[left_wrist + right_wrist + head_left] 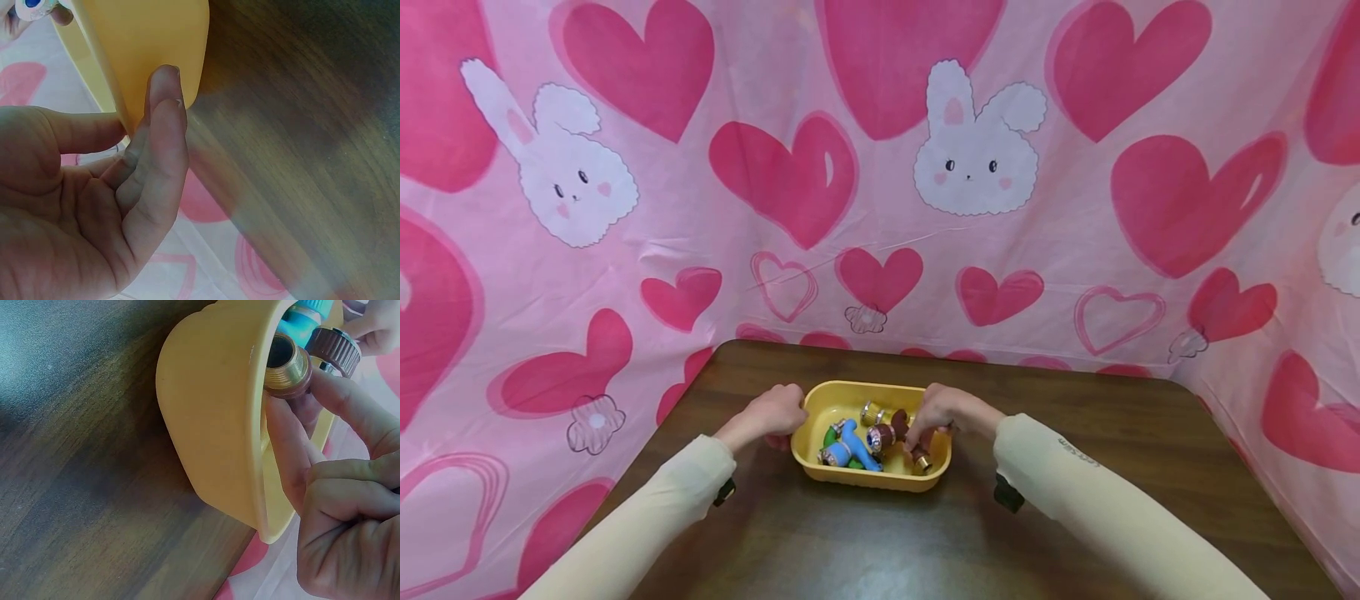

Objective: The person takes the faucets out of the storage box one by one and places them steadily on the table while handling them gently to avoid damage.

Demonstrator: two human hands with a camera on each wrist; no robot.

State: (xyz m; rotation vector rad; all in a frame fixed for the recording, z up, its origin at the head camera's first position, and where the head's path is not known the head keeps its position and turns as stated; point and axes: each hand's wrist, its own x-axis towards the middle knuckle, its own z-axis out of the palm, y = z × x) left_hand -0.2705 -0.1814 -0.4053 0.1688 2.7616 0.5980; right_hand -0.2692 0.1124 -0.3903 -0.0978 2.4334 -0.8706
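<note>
My left hand (778, 411) grips the left end of a yellow plastic basin (880, 479); in the left wrist view its thumb is at the rim and its fingers lie along the outer wall (150, 37). Over the basin's right side, my right hand (942, 410) pinches a brown tap (922, 458) between thumb and finger. The right wrist view shows the tap's threaded brass end (289, 378) facing the camera, with a ribbed brown knob (335, 350) behind it. A blue tap (853, 442) lies in the basin's left half, overlapping a green one (830, 436).
A yellow ribbed piece (872, 412) lies near the basin's back wall. The basin stands on a dark wooden table (820, 542). Behind the table hangs a pink cloth (880, 225) with hearts and rabbits, which also closes in both sides.
</note>
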